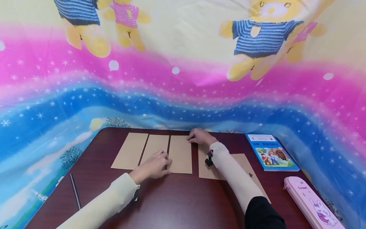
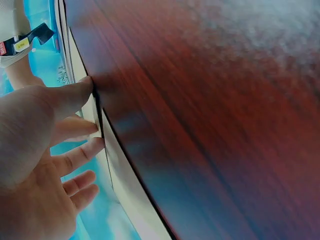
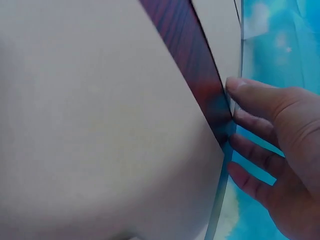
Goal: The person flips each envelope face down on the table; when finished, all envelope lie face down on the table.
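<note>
Three tan paper cards lie side by side on the dark table: a left card (image 1: 130, 151), a middle card (image 1: 155, 144) and a right card (image 1: 180, 156). My left hand (image 1: 154, 165) rests over the lower part of the middle card, its fingertips at the right card's lower left edge. At that same card's upper right corner, my right hand (image 1: 201, 136) touches the edge with thumb and fingertips. In the right wrist view, the thumb (image 3: 240, 86) sits at the card's edge with the fingers loosely spread. Another tan card (image 1: 204, 165) lies under my right forearm, partly hidden.
A further tan sheet (image 1: 243, 159) with a small dark mark extends right of my forearm. Beyond it are a blue picture book (image 1: 273, 154) and a pink pencil case (image 1: 313, 203). A thin dark stick (image 1: 75, 191) lies at the left. A patterned curtain (image 1: 183, 92) borders the table.
</note>
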`<state>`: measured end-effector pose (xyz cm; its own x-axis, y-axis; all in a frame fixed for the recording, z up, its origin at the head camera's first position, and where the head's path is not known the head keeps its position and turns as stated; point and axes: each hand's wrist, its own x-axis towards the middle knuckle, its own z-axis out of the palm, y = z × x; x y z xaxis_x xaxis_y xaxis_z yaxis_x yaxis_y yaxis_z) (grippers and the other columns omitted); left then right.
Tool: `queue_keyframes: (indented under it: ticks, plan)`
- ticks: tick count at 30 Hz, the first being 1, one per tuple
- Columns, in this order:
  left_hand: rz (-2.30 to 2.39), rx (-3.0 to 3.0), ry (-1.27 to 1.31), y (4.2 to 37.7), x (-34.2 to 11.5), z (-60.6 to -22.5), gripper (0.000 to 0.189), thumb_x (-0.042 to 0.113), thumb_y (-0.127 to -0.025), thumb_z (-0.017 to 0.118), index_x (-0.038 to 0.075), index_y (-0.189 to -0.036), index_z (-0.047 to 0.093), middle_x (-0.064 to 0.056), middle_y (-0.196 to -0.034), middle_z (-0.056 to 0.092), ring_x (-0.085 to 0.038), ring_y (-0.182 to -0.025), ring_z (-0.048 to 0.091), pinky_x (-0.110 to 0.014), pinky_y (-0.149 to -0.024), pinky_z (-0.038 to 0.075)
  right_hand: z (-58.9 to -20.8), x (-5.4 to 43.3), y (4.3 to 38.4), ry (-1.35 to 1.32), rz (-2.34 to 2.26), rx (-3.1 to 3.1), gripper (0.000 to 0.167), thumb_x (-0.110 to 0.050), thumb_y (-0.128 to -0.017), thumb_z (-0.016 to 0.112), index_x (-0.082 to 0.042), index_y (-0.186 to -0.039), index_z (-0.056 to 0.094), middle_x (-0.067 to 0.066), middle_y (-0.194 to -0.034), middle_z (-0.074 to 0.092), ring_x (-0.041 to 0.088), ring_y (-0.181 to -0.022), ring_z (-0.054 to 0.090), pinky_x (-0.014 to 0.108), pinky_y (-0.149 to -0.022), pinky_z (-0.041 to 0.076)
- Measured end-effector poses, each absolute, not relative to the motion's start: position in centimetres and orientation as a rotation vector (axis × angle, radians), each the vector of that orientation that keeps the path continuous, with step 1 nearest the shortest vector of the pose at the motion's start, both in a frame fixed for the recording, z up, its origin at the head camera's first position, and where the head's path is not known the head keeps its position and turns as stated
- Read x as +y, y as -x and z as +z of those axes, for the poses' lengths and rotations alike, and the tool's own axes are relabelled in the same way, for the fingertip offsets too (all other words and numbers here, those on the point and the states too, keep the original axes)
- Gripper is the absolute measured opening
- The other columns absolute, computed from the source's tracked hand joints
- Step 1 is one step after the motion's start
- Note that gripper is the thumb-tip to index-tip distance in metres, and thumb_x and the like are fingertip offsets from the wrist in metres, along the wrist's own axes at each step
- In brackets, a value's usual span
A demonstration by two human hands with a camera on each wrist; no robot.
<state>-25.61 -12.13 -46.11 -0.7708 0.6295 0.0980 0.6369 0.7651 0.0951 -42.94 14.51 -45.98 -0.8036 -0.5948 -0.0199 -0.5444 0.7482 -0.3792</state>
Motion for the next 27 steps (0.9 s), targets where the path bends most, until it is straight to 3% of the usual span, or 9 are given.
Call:
queue_keyframes:
  ticks: [4,8,12,16,24,27]
  plan:
    - [-0.207,-2.915,1.047,25.7,-11.6,-45.7,0.023,0.036,-0.091,0.077,0.016,-0.091,0.068,-0.005,-0.108,0.062,-0.026,-0.107,0.050,-0.043,-0.092,0.044,-45.7,15.2,42.7,0.933,-0.514,2.806,0.021,-0.022,-0.098,0.071,-0.017,-0.117,0.080,0.006,-0.129,0.069,0.025,-0.127,0.060,0.044,-0.109,0.049]
    - [-0.298,-2.921,1.041,25.6,-10.9,-45.6,0.030,0.035,-0.091,0.078,0.013,-0.110,0.075,-0.005,-0.111,0.062,-0.024,-0.108,0.049,-0.044,-0.095,0.043,-45.2,16.8,42.4,0.876,-0.555,2.794,0.026,-0.026,-0.100,0.069,-0.018,-0.123,0.077,0.006,-0.135,0.067,0.026,-0.129,0.060,0.045,-0.109,0.049]
    - [-0.389,-2.887,1.073,25.7,-9.2,-45.5,0.045,0.037,-0.090,0.078,0.012,-0.127,0.073,-0.006,-0.118,0.063,-0.024,-0.112,0.050,-0.046,-0.099,0.044,-43.8,19.9,42.0,0.783,-0.620,2.780,0.035,-0.027,-0.099,0.069,-0.013,-0.131,0.071,0.012,-0.143,0.063,0.031,-0.131,0.060,0.050,-0.109,0.050]
    - [-0.367,-2.881,1.121,25.6,-6.7,-45.3,0.053,0.043,-0.091,0.075,0.015,-0.135,0.069,-0.005,-0.126,0.064,-0.024,-0.120,0.051,-0.045,-0.103,0.046,-42.6,23.6,41.6,0.746,-0.595,2.788,0.040,-0.025,-0.098,0.070,-0.005,-0.133,0.068,0.018,-0.140,0.064,0.038,-0.127,0.062,0.053,-0.106,0.051]
    - [-0.204,-2.967,1.160,25.4,-1.1,-45.4,0.061,0.055,-0.092,0.071,0.025,-0.144,0.061,-0.006,-0.147,0.057,-0.027,-0.138,0.044,-0.044,-0.118,0.037,-43.2,28.0,40.7,0.609,-0.522,2.797,0.047,-0.026,-0.096,0.073,-0.002,-0.136,0.066,0.021,-0.136,0.065,0.041,-0.126,0.061,0.053,-0.101,0.053]
    - [-0.124,-2.988,1.145,25.3,0.5,-45.6,0.058,0.058,-0.091,0.070,0.026,-0.139,0.064,-0.005,-0.147,0.058,-0.029,-0.143,0.042,-0.046,-0.119,0.036,-43.8,28.3,40.6,0.582,-0.499,2.805,0.054,-0.032,-0.094,0.075,-0.002,-0.138,0.063,0.022,-0.136,0.065,0.041,-0.127,0.061,0.054,-0.103,0.052]
